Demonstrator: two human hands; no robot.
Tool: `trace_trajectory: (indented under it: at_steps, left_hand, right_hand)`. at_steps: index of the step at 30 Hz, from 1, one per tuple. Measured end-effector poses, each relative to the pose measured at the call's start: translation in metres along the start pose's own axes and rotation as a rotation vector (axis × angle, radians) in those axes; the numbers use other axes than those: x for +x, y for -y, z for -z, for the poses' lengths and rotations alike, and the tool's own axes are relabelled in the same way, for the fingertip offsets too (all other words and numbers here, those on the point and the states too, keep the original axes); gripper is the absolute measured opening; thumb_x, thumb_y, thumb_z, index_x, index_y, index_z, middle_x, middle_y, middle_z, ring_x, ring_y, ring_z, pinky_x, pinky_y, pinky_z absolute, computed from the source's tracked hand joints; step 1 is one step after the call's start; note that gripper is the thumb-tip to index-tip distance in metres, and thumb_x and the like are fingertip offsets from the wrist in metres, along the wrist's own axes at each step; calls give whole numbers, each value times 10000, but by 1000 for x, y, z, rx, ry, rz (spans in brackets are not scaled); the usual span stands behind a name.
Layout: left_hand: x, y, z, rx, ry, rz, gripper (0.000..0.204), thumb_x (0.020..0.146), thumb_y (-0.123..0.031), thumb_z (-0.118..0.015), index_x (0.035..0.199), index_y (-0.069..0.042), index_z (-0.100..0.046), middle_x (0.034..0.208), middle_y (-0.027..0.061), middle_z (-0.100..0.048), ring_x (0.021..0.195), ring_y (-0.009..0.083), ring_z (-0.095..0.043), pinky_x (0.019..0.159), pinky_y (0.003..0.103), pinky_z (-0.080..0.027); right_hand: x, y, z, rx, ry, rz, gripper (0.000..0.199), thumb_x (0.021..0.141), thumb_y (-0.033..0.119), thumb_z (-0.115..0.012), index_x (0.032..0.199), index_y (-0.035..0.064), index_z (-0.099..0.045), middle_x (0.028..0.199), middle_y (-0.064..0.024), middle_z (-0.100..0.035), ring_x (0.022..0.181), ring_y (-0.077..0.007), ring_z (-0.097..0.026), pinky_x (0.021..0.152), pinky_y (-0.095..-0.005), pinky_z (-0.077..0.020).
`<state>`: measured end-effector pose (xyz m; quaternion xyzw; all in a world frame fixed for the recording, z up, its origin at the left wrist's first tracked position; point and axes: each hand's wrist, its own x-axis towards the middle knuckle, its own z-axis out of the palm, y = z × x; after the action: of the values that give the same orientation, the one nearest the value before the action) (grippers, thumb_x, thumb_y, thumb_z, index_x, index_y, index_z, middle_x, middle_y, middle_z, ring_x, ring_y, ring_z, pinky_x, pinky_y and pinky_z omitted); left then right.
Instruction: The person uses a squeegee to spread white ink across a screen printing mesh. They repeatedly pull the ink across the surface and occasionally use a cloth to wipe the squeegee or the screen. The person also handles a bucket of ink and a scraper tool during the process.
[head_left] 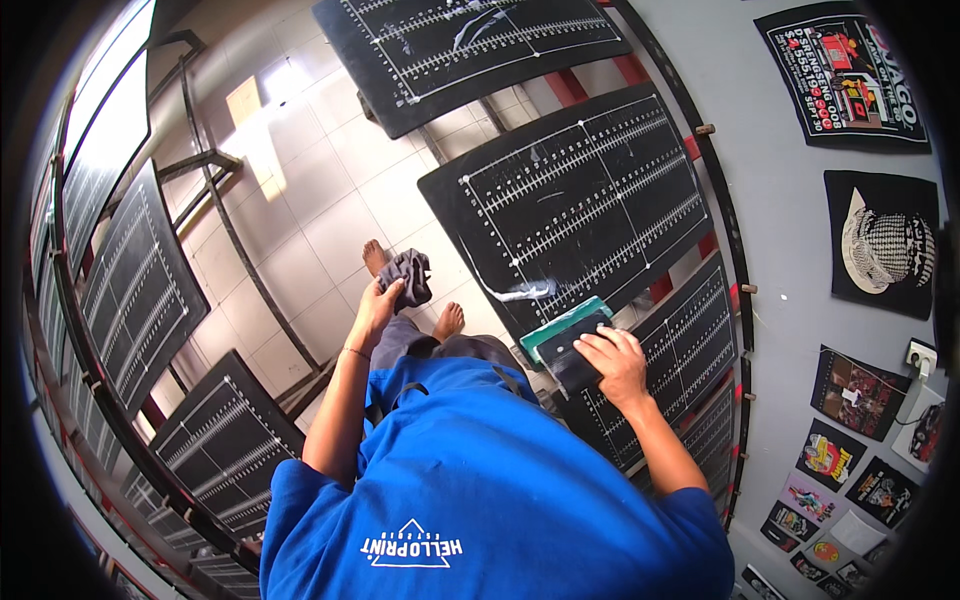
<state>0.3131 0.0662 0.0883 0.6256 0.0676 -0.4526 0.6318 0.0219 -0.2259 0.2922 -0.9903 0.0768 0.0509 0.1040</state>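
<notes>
My left hand is closed round a bunched dark grey cloth, held above the tiled floor. With fingers laid across its dark holder, my right hand grips a wide squeegee that has a teal blade edge. The squeegee lies over the near corner of a black board printed with white ruler scales and grid lines. Close to the teal edge, a wet whitish smear marks that board. Whether the blade presses on the surface, I cannot tell.
More ruled black boards stand in line, one beyond and another nearer, on a dark metal rail. A second row of boards runs along the left. Printed cloths hang on the grey wall at right, near a socket.
</notes>
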Motion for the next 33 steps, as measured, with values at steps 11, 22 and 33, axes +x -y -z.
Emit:
trace_trajectory:
  at_steps: [11, 22, 33]
  left_hand:
    - [-78, 66, 6, -63, -76, -26, 311, 1012, -157, -567, 1250, 41, -597, 1089, 54, -696, 952, 107, -657, 881, 274, -531]
    - [-85, 53, 10, -62, -106, -86, 309, 990, -172, -592, 1226, 25, -630, 1043, 32, -698, 904, 90, -631, 848, 261, -511]
    - [-75, 47, -13, -10, -44, -89, 301, 982, -171, -599, 1213, 18, -640, 1028, 39, -701, 911, 92, -638, 835, 262, -518]
  right_hand:
    - [98, 29, -37, -35, -253, 113, 402, 831, 9, -558, 1201, 92, -691, 1178, -18, -687, 1088, -234, -607, 953, -383, -473]
    - [162, 21, -39, -21, -290, 177, 420, 814, -17, -558, 1195, 96, -694, 1166, -38, -686, 1099, -258, -603, 952, -395, -477]
    - [217, 30, -40, -15, -400, 101, 375, 837, 8, -567, 1180, 93, -691, 1121, -21, -687, 1087, -229, -609, 932, -384, -484]
